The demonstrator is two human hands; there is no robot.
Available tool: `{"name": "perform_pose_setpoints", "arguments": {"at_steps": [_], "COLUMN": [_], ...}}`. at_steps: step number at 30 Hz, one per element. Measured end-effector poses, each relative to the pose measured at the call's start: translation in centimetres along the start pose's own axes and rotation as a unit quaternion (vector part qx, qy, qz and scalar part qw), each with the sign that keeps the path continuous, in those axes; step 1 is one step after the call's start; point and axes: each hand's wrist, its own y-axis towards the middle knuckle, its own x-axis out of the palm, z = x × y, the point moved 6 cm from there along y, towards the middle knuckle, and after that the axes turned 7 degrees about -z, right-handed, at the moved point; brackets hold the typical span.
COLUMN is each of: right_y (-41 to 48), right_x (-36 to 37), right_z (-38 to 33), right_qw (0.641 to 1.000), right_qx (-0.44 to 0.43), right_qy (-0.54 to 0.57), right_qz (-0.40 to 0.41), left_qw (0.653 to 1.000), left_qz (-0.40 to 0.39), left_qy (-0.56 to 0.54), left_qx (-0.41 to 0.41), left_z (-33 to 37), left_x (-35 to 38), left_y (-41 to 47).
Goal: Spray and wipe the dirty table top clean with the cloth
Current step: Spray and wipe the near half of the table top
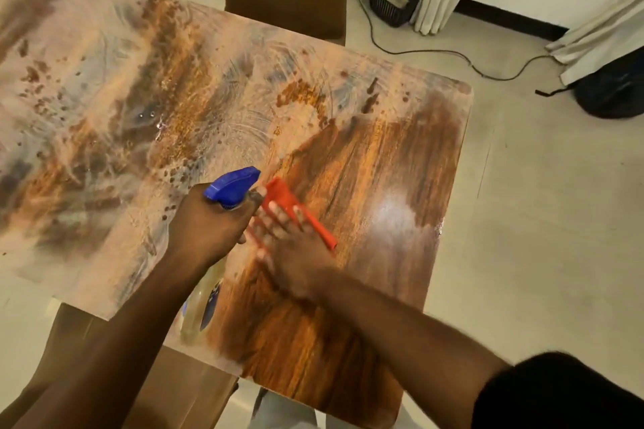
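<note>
Hands (pixel 209 219) (pixel 296 251) well inside table (pixel 383 167) edges

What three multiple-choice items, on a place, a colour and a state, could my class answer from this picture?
1. Where is the folded red cloth? A. Under the right hand on the wooden table top. B. On the floor. C. Over a chair.
2. What colour is the trigger head of the clear plastic spray bottle in the left hand? A. Green. B. Blue. C. White.
3. How does the table top look left of the hands? A. Smeared, spotted. B. Spotless. C. Paper-covered.
Answers: 1 A, the hand presses it flat; 2 B, plainly blue; 3 A, whitish streaks and brown spots show.
</note>
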Motion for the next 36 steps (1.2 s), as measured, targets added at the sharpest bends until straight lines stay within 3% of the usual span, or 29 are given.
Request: {"name": "perform_pose_setpoints", "arguments": {"at_steps": [2,5,11,18,24,28,32,36], "right_y": [-3.0,-8.1,-14.5,-11.4,-3.4,4.1,9.9,10.2], "right_x": [2.6,4.2,0.2,-8.7,-15.5,-16.9,-14.4,-9.5], "right_z": [-2.1,0.2,14.3,28.1,34.4,31.0,20.9,10.4], "right_qw": [0.999,0.999,0.983,0.932,0.896,0.935,0.982,0.999], "right_qx": [-0.036,-0.021,0.168,0.339,0.411,0.334,0.182,0.046], "right_qy": [-0.023,-0.035,-0.020,0.054,0.130,0.097,0.031,0.013], "right_qz": [0.004,0.033,0.072,0.114,0.104,0.065,0.033,0.022], "left_qw": [1.000,1.000,1.000,1.000,0.999,0.997,0.996,0.996], "left_qz": [-0.004,-0.001,-0.021,-0.020,0.002,0.034,0.054,0.058], "left_qy": [0.005,0.011,0.013,-0.007,-0.035,-0.061,-0.052,-0.056], "left_qx": [0.006,0.013,0.008,-0.007,-0.005,0.030,0.041,0.043], "left_z": [0.4,0.9,1.3,1.5,2.7,3.7,4.5,5.6], "left_x": [0.0,0.3,1.9,2.9,2.6,1.1,-0.4,-1.3], "left_y": [0.6,1.7,3.3,5.5,7.4,8.2,8.4,8.8]}}
